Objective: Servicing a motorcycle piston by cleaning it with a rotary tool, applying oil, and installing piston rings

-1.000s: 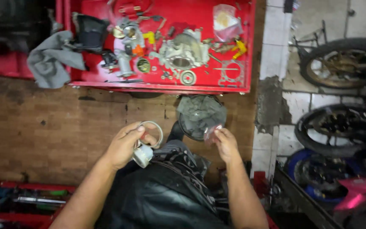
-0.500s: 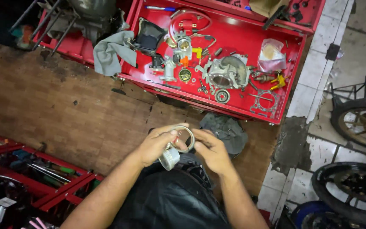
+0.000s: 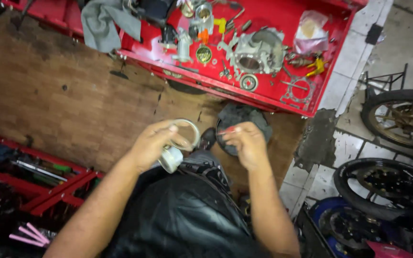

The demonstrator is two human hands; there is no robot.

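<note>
My left hand (image 3: 151, 143) grips a small round clear container (image 3: 182, 138) with a white base, held over my lap. My right hand (image 3: 245, 143) is just to its right, fingers pinched on a small thin red-tipped item (image 3: 226, 131) that points toward the container. Both hands hover above my dark shiny trousers (image 3: 182, 220). A dark grey rag (image 3: 254, 117) lies on the wooden floor right behind my right hand.
A red tray (image 3: 333, 40) ahead holds a metal engine casing (image 3: 256, 52), gaskets, small parts and a plastic bag (image 3: 310, 32). A grey cloth (image 3: 105, 24) hangs on its left edge. Red tool drawers (image 3: 34, 167) at left, motorcycle wheels (image 3: 400, 119) on tiled floor at right.
My hands have parted a little; the right hand drew back from the container and now pinches the small red-tipped item. The view has moved closer and tilted down.
</note>
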